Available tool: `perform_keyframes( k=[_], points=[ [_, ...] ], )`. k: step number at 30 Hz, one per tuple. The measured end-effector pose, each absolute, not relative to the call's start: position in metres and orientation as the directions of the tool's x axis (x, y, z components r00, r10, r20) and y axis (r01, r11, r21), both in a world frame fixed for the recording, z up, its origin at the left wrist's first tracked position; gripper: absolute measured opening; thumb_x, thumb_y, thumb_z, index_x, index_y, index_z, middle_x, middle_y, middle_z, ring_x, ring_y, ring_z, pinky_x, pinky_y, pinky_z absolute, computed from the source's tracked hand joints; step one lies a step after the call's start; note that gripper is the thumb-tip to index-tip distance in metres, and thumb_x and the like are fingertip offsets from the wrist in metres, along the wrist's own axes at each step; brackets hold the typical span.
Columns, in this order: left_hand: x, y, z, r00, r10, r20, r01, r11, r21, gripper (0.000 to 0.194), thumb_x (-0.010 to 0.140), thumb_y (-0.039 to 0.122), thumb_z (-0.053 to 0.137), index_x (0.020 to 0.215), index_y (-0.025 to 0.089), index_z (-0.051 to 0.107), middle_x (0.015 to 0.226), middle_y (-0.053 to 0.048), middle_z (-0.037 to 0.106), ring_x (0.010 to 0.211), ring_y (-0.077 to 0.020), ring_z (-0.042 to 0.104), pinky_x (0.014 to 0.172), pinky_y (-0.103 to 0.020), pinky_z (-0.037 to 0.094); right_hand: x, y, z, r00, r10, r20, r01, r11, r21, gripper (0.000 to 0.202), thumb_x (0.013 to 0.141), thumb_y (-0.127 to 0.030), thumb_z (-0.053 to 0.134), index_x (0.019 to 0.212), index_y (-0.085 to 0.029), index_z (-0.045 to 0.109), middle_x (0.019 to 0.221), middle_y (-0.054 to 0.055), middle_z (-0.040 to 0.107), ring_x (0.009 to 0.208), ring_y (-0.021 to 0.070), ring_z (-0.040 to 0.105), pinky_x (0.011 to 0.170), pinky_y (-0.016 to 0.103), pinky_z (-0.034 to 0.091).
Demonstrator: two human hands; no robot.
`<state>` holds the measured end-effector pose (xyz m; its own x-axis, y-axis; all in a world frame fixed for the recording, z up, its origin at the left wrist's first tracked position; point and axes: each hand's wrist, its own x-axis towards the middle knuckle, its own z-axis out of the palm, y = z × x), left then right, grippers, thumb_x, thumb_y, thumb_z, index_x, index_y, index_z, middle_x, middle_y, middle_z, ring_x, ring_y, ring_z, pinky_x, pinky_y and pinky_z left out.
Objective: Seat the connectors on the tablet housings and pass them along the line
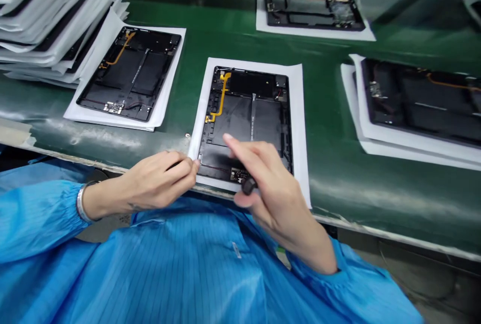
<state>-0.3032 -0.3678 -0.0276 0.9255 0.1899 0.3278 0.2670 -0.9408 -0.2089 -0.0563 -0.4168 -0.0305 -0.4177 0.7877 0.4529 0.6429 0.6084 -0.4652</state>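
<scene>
Tablet casing (240, 121), black, uncovered: lying interior upward on a white sheet (299, 128) on the green tabletop (326, 113), directly before us.

Fittings: orange ribbon cable (224, 94), running down the upper left side; small circuit board (237, 175), sitting near the front edge.

Left hand (163, 178): we are bunching its fingers at the casing's near left edge; whether they are gripping anything, we cannot tell.

Right hand (278, 188): we are holding a dark, blurred piece (248, 185) between thumb and curled fingers, forefinger extending over the casing.

Progress, in our judgement: cable and board are already occupying their places; work at the near end is remaining unfinished, and no cover is closing the interior.
</scene>
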Motion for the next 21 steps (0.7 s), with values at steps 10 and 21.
perform_keyframes(
  k=[10, 21],
  points=[
    [-0.303, -0.332, -0.050, 0.860, 0.451, 0.239, 0.349, -0.861, 0.369, 0.056, 0.102, 0.042, 0.052, 0.151, 0.015, 0.041, 0.161, -0.015, 0.036, 0.151, -0.0255, 0.031, 0.124, -0.047, 0.031, -0.063, -0.421, -0.030, -0.448, 0.754, 0.481, 0.762, 0.603, -0.235, 0.036, 0.096, -0.003, 0.049, 0.126, -0.019, 0.060, 0.095, 0.004, 0.065, 0.078, 0.0129, 0.059, 0.067, 0.023, 0.048],
    [-0.301, -0.334, -0.055, 0.869, 0.432, 0.241, 0.335, -0.873, 0.355, 0.056, 0.104, 0.041, 0.050, 0.150, 0.011, 0.042, 0.160, -0.015, 0.037, 0.152, -0.0204, 0.031, 0.128, -0.041, 0.021, -0.075, -0.416, -0.044, -0.497, 0.747, 0.441, 0.765, 0.617, -0.184, 0.029, 0.093, -0.001, 0.056, 0.117, -0.015, 0.065, 0.102, 0.006, 0.074, 0.082, 0.0142, 0.063, 0.068, 0.026, 0.049]
  ],
)
